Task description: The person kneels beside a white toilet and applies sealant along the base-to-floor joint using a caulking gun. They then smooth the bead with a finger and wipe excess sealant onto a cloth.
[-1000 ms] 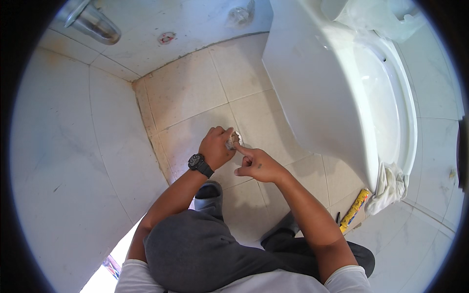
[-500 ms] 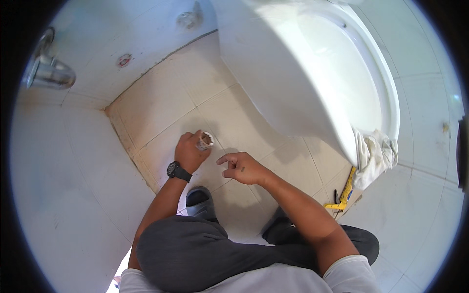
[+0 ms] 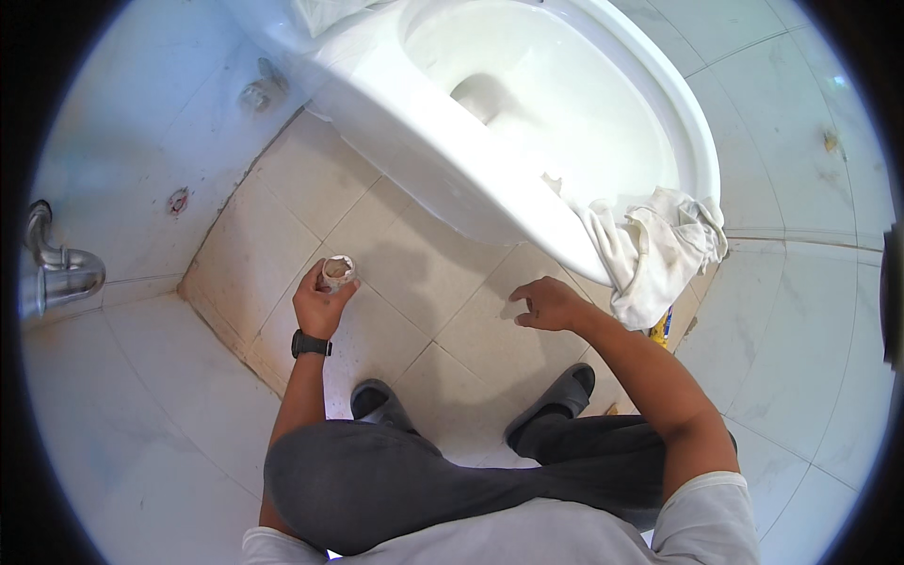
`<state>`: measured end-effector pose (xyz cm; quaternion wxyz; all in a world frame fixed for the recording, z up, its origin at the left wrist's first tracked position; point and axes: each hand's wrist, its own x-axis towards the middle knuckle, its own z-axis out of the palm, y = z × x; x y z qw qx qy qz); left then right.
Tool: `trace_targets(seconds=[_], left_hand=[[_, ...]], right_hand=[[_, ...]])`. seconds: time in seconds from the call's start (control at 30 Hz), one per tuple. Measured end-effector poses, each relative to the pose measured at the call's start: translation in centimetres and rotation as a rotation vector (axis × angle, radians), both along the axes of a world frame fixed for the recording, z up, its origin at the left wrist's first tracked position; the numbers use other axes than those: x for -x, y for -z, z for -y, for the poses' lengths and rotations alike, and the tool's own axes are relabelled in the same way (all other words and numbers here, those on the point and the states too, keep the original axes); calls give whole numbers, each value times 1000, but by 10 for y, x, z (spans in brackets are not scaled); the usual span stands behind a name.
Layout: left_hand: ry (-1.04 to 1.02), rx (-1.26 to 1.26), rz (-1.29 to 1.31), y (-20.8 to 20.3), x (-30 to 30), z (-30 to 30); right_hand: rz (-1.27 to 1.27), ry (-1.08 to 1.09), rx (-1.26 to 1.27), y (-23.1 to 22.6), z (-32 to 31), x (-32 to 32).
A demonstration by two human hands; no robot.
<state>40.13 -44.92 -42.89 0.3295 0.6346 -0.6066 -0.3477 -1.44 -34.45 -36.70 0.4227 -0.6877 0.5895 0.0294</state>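
Observation:
My left hand point(image 3: 318, 299), with a black watch at its wrist, is closed around a small round cup-like piece point(image 3: 337, 271). The piece has an off-white rim and a brownish inside; I cannot make out its exact kind. It is held above the floor tiles, its opening facing up. Off to the right, my right hand point(image 3: 546, 305) hangs over the floor, thumb and forefinger apart, with nothing visible in it. Nearest to that hand is a crumpled white rag point(image 3: 652, 247), draped over the rim of a large white ceramic bowl point(image 3: 527, 188).
A chrome drain trap point(image 3: 71, 273) sticks out of the left wall, and a valve-like fitting point(image 3: 262, 92) sits farther back. The left wall also has a reddish hole point(image 3: 178, 201). Below the rag, part of a yellow tool point(image 3: 660, 330) shows. My grey slippers point(image 3: 557, 400) stand on beige tiles.
My hands have moved apart: the left one leftward with the cup-like piece, the right one rightward toward the rag. My view has shifted, showing more of the bowl's inside and less of the yellow tool.

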Motion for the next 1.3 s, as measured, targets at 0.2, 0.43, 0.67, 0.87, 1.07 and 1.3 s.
trace_targets(seconds=[0.2,0.43,0.67,0.87,1.07,1.3], left_hand=[[41,-115,-133,-11,-1,-4],[177,-64,-35,-24,-14,-1],[237,-5,-59,-31,-8,-7],[333,-69,-216,-25,0,-27],[403,-108,-282,-20,3,-37],[485,-225,-563,-3,-6,-27]], right_hand=[[700,380,-611,-4,16,-23],[775,356,-590,-3,18,-58],[-415,-135,40,-16,0,-90],[44,46,243,-39,16,-132],[463,301,32,-31,33,-139],[1149,778,-458,-16,41,-122]])
